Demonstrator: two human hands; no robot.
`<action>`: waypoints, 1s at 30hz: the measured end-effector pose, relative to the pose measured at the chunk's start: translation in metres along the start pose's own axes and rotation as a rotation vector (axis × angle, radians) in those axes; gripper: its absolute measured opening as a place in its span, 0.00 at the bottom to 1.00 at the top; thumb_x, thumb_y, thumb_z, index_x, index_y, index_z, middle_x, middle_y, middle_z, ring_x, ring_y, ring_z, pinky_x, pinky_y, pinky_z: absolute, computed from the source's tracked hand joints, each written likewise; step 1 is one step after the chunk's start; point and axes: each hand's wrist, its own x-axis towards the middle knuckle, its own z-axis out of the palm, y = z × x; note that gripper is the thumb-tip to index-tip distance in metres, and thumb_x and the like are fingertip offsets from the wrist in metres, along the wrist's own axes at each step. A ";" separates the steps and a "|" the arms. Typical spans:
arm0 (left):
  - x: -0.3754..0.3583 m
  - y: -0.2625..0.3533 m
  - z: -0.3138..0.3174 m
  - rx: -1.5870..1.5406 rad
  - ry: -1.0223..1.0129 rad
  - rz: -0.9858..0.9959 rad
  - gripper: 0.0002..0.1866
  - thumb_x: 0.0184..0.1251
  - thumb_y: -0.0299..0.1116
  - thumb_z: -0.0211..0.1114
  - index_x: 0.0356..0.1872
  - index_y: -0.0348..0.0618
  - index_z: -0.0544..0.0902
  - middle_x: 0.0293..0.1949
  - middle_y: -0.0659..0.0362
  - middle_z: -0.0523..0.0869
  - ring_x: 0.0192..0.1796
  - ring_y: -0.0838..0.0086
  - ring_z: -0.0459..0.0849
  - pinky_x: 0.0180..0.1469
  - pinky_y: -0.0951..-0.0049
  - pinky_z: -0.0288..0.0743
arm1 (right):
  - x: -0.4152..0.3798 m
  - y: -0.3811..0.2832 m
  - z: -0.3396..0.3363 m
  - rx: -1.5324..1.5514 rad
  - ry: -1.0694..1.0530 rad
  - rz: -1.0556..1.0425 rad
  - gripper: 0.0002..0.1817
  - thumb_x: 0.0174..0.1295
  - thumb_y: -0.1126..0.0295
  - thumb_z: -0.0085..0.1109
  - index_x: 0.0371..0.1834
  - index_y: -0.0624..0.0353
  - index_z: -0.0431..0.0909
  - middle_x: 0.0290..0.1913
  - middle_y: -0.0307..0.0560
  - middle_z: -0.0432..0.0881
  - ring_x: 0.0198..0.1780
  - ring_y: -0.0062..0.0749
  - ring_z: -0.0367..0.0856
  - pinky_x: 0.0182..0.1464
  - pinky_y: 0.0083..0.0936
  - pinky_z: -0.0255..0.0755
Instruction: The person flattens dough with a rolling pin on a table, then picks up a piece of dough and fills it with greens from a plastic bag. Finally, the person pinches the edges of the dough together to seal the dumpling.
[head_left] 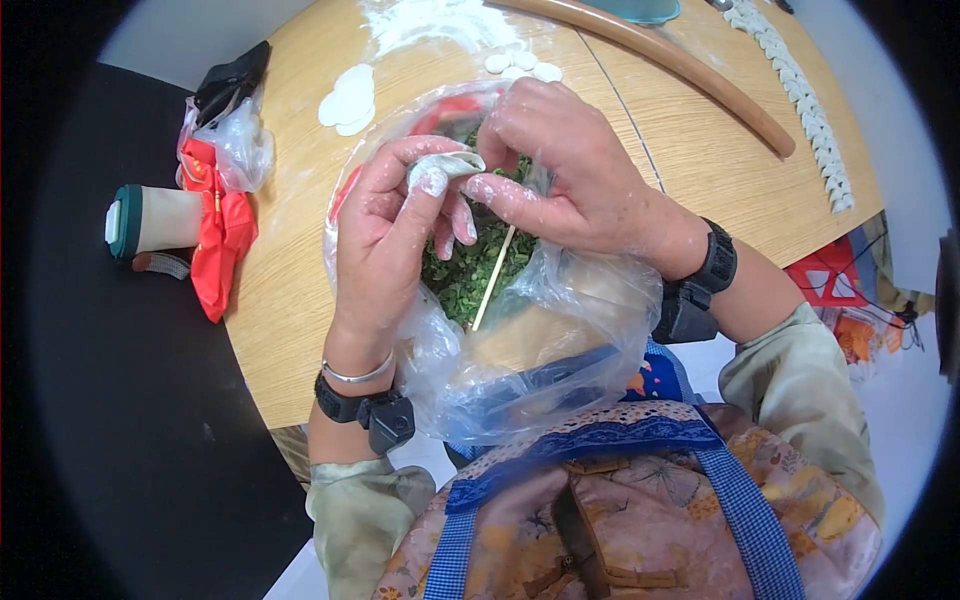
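A folded, floury dumpling [447, 166] is pinched between the thumb and fingers of my left hand [390, 215]. Just right of it, my right hand [560, 165] has its thumb tip near the dumpling's edge and its fingers curled; whether it grips the dough is hidden. Below both hands lies chopped green filling [462, 268] in a basin lined with a clear plastic bag [570, 300]. A thin wooden stick [493, 280] stands in the filling. Flour covers my fingertips.
On the wooden table [285, 270] are flat dough wrappers [349, 98], small dough discs [522, 65], spilled flour [435, 25], a long wooden rolling pin [670, 60] and a row of shaped dumplings [795, 95]. A jar [160, 218] and red bag [222, 240] sit left.
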 end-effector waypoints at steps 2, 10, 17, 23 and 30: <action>0.000 -0.001 -0.001 0.017 -0.004 0.004 0.14 0.79 0.35 0.57 0.57 0.38 0.76 0.42 0.59 0.84 0.31 0.81 0.81 0.27 0.85 0.69 | 0.000 0.000 0.000 0.003 -0.002 -0.001 0.12 0.57 0.59 0.65 0.32 0.55 0.75 0.31 0.44 0.76 0.38 0.45 0.75 0.42 0.38 0.66; -0.001 0.002 0.002 0.015 -0.005 0.002 0.12 0.79 0.30 0.55 0.56 0.37 0.77 0.42 0.60 0.84 0.33 0.83 0.81 0.31 0.85 0.70 | 0.000 -0.001 -0.001 -0.047 -0.028 -0.025 0.10 0.61 0.60 0.63 0.35 0.55 0.77 0.34 0.44 0.78 0.40 0.45 0.76 0.44 0.39 0.66; 0.000 0.005 0.003 -0.001 -0.013 -0.009 0.12 0.79 0.29 0.55 0.57 0.37 0.75 0.40 0.59 0.85 0.33 0.83 0.80 0.31 0.86 0.70 | -0.002 0.001 0.002 -0.075 -0.019 -0.053 0.09 0.62 0.65 0.62 0.41 0.56 0.79 0.37 0.45 0.80 0.43 0.45 0.77 0.45 0.40 0.67; 0.000 0.003 0.002 -0.014 0.007 -0.009 0.11 0.78 0.28 0.56 0.56 0.38 0.75 0.39 0.60 0.85 0.33 0.83 0.80 0.31 0.86 0.70 | -0.001 -0.001 -0.002 -0.134 -0.026 -0.057 0.10 0.62 0.63 0.62 0.41 0.55 0.79 0.38 0.45 0.80 0.43 0.44 0.77 0.45 0.38 0.67; -0.001 0.003 0.002 0.030 -0.027 -0.020 0.10 0.77 0.28 0.58 0.54 0.38 0.75 0.40 0.62 0.83 0.33 0.84 0.81 0.31 0.86 0.70 | 0.000 -0.002 -0.004 -0.161 -0.054 -0.078 0.13 0.63 0.56 0.62 0.40 0.53 0.79 0.37 0.46 0.81 0.43 0.44 0.78 0.45 0.38 0.67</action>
